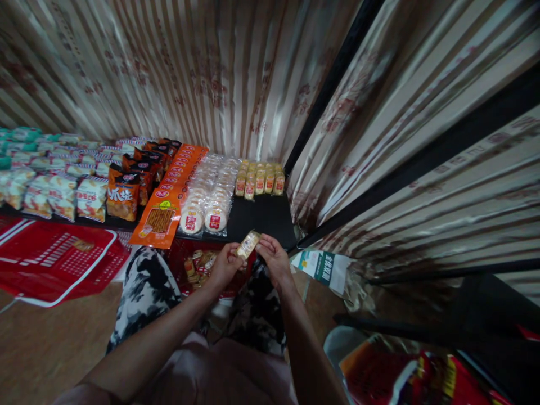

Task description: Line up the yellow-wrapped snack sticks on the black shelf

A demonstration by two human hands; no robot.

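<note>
A small wrapped snack pack [248,244] with a pale, yellowish wrapper is held up between my two hands, in front of the black shelf [264,216]. My left hand [226,263] pinches its near left end. At its far right end the fingers of my right hand [272,256] close on the wrapper. Several similar yellow packs with red labels [259,179] stand in rows at the shelf's right end. Below my hands, between my knees, a red basket [179,264] holds more small yellowish packs [200,264].
Left of the yellow packs lie round white crackers [216,216] in clear wrap, a long orange snack strip [160,208], black-and-orange bags [122,194] and white bags [90,198]. A red basket [84,275] sits lower left. Dark poles [333,90] cross the striped curtain [253,73].
</note>
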